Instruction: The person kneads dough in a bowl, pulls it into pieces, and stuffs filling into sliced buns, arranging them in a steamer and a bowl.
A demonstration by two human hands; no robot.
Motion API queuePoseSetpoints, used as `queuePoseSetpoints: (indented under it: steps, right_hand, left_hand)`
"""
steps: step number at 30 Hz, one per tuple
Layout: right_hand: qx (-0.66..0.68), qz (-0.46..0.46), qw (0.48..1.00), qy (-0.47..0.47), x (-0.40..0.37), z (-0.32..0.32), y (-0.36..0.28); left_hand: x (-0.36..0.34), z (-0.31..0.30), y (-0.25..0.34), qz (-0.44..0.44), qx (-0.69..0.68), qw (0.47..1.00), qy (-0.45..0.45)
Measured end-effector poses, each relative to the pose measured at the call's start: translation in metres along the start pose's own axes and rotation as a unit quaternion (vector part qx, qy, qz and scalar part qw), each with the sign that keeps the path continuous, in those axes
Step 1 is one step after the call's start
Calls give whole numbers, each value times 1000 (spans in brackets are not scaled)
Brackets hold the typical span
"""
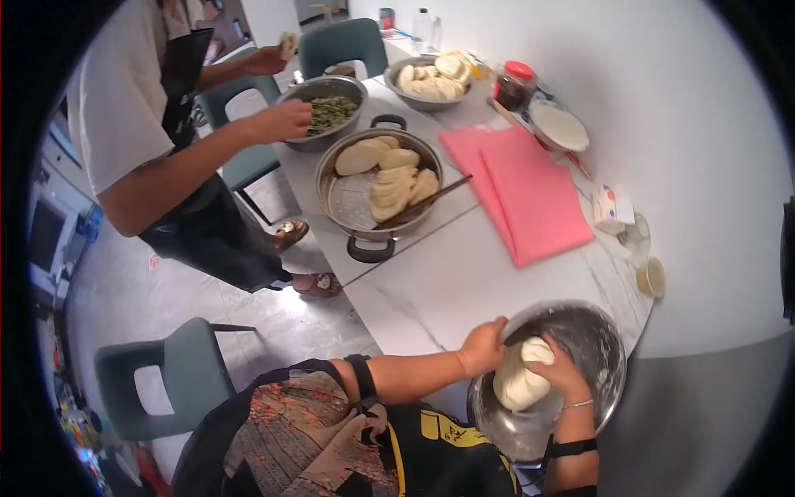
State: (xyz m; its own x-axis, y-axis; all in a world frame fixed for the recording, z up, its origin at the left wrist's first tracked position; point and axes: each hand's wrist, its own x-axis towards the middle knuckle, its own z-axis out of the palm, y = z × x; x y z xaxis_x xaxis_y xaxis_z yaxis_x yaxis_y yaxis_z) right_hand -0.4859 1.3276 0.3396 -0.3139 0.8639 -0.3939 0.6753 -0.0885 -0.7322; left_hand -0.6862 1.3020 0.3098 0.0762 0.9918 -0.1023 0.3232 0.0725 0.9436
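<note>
A large steel mixing bowl [609, 406] sits at the near right corner of the table, its inside smeared with flour. In it lies a thick lump of pale dough [519, 385], with a folded end at the top. My right hand [565, 370] reaches into the bowl, its fingers closed around the dough's upper end. At the bowl's left rim, my left hand [485, 346] is closed on the edge; some of its fingers are hidden behind the rim.
A co-worker [149, 124] stands at the left, one hand in a bowl of chopped green filling [335, 112]. A steamer pot [344, 207] holds sliced dough pieces and chopsticks. Beyond are a pink cloth [530, 186], a bowl of dough pieces [426, 83], a red-lidded jar [515, 85] and chairs [170, 377].
</note>
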Motion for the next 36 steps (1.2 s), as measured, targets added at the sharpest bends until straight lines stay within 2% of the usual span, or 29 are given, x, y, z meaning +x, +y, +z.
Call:
queuePoseSetpoints:
  steps: [1,4,7,8,10,11,12,13,14,15,16,20,21,23,24,27,30,33,34,36]
  right_hand:
    - [188,88,978,-37,3,4,-2]
    - [174,82,975,-109,4,13,2]
    - [148,76,966,-198,3,17,-19]
    - [97,31,975,-198,-2,15,-26]
    - [-6,-26,982,-188,-24,3,-28]
    - [5,-86,978,-190,-34,-4,-19]
    - [31,-76,983,-164,-48,-11,-9]
    - [55,-28,987,-148,-63,-19,-12]
    - [27,-1,992,-125,-71,-26,-11]
    - [6,-5,996,-94,-78,-28,-1]
    - [-15,0,996,-90,-86,-31,-1]
    - [-71,38,985,-150,-81,-47,-12]
    - [-54,19,995,-87,-77,-45,-10]
    - [-20,-18,999,42,-66,-34,-8]
    - [13,-37,999,19,-58,-25,-11]
    - [-120,-124,983,60,-29,7,-4]
    - [-210,-66,973,70,-31,35,-33]
    - [-225,-60,970,70,-28,51,-32]
    - [-238,-102,962,91,-27,55,-32]
    - [-261,-109,958,39,-29,62,-31]
  left_hand:
    - [0,1,1,3,0,1000,-6]
    - [1,17,-8,7,-7,1000,-6]
    - [5,8,-1,2,12,1000,-13]
    - [7,6,-2,7,18,1000,1]
    - [9,11,-17,43,43,998,34]
    - [9,7,-15,18,19,999,35]
    - [13,-11,1,-72,14,996,-56]
    - [12,-15,-1,-29,31,999,-14]
    - [14,-26,7,-23,63,998,-19]
    - [16,-22,-9,82,45,994,49]
    - [18,-21,-14,92,-17,995,36]
    - [16,-30,3,64,-10,998,18]
    - [13,-33,14,61,3,998,11]
    - [7,-34,25,81,31,996,4]
    - [4,-31,27,105,46,993,6]
    - [-4,-25,37,134,55,989,-9]
    - [-9,-27,40,129,53,990,1]
    - [-11,-24,40,136,42,990,6]
    - [-10,-23,41,142,36,989,6]
    - [-8,-25,44,154,37,987,-10]
